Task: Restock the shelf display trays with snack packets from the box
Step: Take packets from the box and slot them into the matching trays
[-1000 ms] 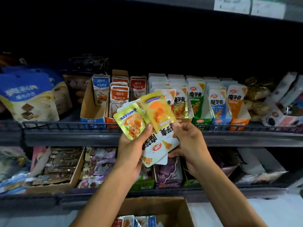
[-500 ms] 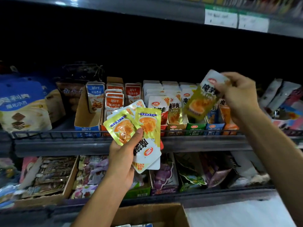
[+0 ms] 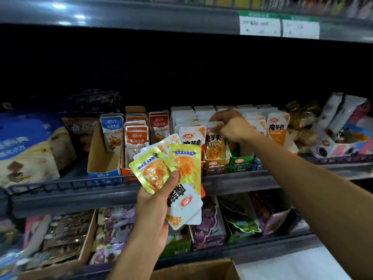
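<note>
Your right hand (image 3: 232, 126) is at the yellow display tray (image 3: 217, 161), fingers pinched on one snack packet (image 3: 214, 127) at the top of that tray's row; seated or not, cannot tell. Your left hand (image 3: 155, 209), below and left of the tray, grips a fan of yellow packets (image 3: 171, 168), several left to place. The box (image 3: 201, 269) sits well below the tray, contents hidden. Judgement: restocking is partway; the blue tray (image 3: 105, 174), left of the yellow one, looks sparse.

A fan of glossy yellow-and-white foil snack packets (image 3: 177, 174) stood upside down, near the yellow cardboard display tray (image 3: 217, 161).
</note>
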`<state>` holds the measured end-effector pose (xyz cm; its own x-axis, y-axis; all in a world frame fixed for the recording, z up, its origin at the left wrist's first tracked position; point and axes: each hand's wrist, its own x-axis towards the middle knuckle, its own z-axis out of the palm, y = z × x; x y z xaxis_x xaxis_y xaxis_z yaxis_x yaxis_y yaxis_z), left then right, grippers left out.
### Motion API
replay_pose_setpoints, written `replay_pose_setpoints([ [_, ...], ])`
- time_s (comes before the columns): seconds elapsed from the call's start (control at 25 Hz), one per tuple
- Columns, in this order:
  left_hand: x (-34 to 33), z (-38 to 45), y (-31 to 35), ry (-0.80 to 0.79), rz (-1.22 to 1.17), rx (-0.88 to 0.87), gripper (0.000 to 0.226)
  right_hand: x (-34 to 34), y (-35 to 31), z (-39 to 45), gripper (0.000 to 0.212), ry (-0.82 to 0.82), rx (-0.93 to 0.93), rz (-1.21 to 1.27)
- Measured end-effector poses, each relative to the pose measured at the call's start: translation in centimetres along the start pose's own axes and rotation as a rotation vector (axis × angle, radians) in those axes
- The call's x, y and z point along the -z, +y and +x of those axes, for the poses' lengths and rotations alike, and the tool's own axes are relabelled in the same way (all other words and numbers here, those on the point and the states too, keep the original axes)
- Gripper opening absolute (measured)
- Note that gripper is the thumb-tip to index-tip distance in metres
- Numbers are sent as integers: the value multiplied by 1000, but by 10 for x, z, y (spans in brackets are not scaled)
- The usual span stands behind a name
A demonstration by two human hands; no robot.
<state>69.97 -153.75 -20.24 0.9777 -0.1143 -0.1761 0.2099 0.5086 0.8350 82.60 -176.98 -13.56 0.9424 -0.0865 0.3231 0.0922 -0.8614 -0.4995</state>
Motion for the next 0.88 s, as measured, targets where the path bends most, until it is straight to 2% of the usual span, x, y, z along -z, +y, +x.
replay_pose_setpoints([
  [0.04, 0, 1, -1, 4, 0, 4, 39, -4, 2, -5, 32, 10, -3, -32],
  [0.12, 0, 2, -1, 11, -7, 6, 34, -6, -1, -19, 37, 178, 7, -75],
  [0.2, -2, 2, -1, 12, -32, 2, 32, -3, -16, -45, 19, 369, 21, 28],
  [0.24, -3, 2, -1, 14, -45, -1, 31, -2, -27, -65, 9, 366, 6, 169],
  [0.36, -6, 5, -2, 48, -85, -13, 37, -7, -59, -136, 24, 129, -19, 494],
  [0.44, -8, 6, -6, 71, -86, -25, 43, -16, -69, -167, 39, -41, -32, 448],
  [0.48, -8, 6, -8, 78, -74, -28, 43, -23, -71, -175, 45, -73, -51, 396],
  [0.56, -9, 4, -10, 81, -55, -22, 41, -34, -71, -180, 47, -58, -96, 428],
  [0.76, -9, -1, -7, 8, -56, 7, 50, -37, -65, -174, 30, 49, -413, 1141],
  [0.88, -7, -1, -3, -34, -33, -21, 47, -39, -67, -172, 19, -1, -588, 1335],
])
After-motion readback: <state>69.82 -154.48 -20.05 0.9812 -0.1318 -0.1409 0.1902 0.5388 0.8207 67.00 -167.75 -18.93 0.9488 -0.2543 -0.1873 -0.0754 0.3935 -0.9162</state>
